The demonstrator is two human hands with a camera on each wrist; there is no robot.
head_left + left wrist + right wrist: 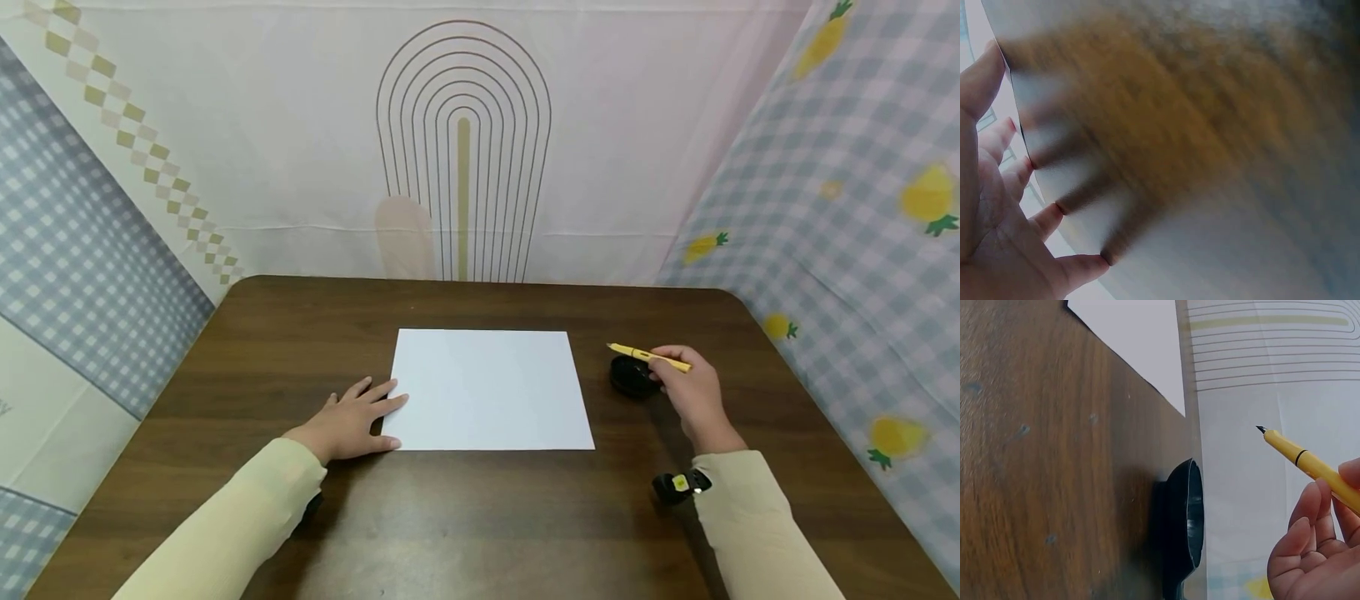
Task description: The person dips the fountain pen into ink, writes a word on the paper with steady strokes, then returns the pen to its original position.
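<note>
A blank white sheet of paper (491, 390) lies on the brown wooden table. My left hand (356, 421) rests at its left edge with fingers spread, a few fingertips over the paper; the left wrist view shows the palm side of the hand (1007, 219) with fingertips down on the surface. Right of the paper, my right hand (690, 387) pinches a yellow fountain pen (637, 353) between thumb and fingers. Its dark nib (1261, 429) points left and is uncapped. Below the pen sits a round black dish-like object (628, 379), showing a raised rim and narrow stem in the right wrist view.
The wooden table (480, 525) has rounded far corners. A white cloth with an arch pattern (585, 150) hangs behind it. Blue checked cloth (847, 275) with yellow fruit prints hangs at the right, and more checked cloth (82, 208) at the left.
</note>
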